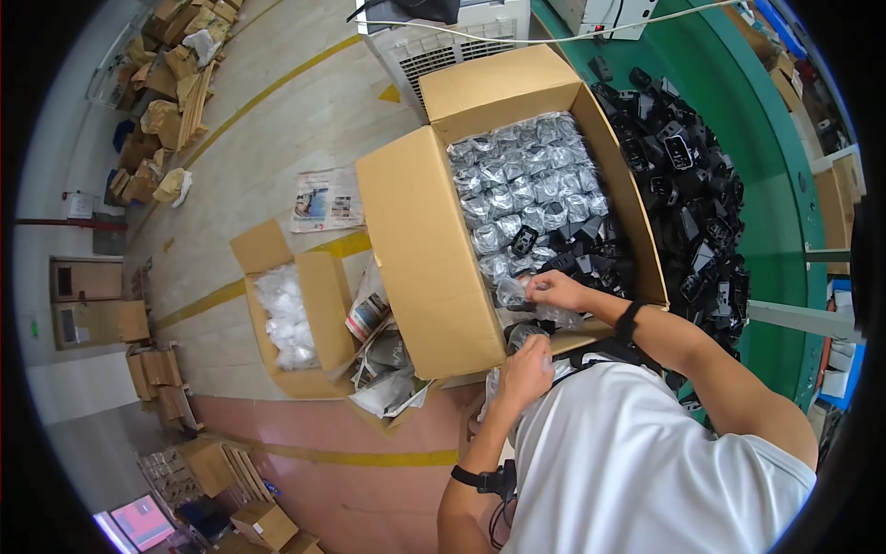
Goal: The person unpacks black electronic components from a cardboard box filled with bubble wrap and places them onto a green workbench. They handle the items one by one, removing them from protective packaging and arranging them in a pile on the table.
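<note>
A large open cardboard box (pixel 404 249) stands before me, with rows of clear-wrapped parts (pixel 522 192) inside. Loose black plastic parts (pixel 591 254) lie at the right of its inside, and one black part (pixel 524 241) rests on top of the wrapped rows. At the near end of the box, my right hand (pixel 559 292) is closed, fingertips pinching a clear plastic bag (pixel 510 293). Lower down, by the near rim, my left hand (pixel 526 371) is closed on another piece of clear plastic bag (pixel 526 334). What these bags contain is hard to make out.
To the right, a heap of black plastic parts (pixel 688 185) covers a green table (pixel 784 194). Left of the box stand a smaller carton (pixel 330 319) of white plastic bags and crumpled newspaper (pixel 388 360). A newspaper sheet (pixel 328 200) lies on the floor. Beyond is a white slatted appliance (pixel 452 46).
</note>
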A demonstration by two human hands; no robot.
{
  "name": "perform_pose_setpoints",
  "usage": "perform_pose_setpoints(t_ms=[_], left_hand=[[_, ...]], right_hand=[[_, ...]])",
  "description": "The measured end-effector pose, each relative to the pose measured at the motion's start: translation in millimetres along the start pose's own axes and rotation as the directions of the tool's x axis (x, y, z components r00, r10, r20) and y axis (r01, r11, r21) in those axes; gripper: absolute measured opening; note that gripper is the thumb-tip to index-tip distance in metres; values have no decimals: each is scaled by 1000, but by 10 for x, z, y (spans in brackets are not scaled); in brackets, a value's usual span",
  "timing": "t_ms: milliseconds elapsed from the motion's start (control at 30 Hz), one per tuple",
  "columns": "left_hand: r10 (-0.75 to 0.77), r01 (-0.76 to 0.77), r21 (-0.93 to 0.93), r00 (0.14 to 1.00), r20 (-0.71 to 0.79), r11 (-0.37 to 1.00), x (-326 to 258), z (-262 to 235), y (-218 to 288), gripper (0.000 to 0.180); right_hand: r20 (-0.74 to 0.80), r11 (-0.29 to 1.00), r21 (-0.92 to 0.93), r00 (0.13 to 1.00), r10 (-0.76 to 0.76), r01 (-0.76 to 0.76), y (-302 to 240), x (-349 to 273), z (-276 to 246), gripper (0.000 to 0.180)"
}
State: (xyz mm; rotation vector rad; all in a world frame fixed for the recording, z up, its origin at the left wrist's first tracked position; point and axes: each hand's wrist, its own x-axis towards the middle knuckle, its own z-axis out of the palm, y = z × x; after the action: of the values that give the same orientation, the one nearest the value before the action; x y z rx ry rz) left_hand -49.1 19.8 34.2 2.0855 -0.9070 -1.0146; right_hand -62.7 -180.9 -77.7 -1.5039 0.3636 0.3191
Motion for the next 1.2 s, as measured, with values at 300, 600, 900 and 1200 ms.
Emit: perform_pose_setpoints(t_ms=[300,600,900,1200], left_hand=[[-106,31,-643,991,-78,765,165,137,-398,6],[-213,96,-994,974,81,59,384,-261,-335,10],[39,-27,-994,999,-22,106,423,-337,-426,9],[43,-138,-815,989,-139,563,562,-276,-79,4]], right_hand=[[-355,967,-235,935,13,-102,-17,-700,-436,35],[-138,414,-833,863,486,-366,-87,-574,-192,58],[-43,633,734,913,407,-247,-588,-917,-543,19],[-113,977,-91,977,183,-193,-1010,-1138,-368,23]])
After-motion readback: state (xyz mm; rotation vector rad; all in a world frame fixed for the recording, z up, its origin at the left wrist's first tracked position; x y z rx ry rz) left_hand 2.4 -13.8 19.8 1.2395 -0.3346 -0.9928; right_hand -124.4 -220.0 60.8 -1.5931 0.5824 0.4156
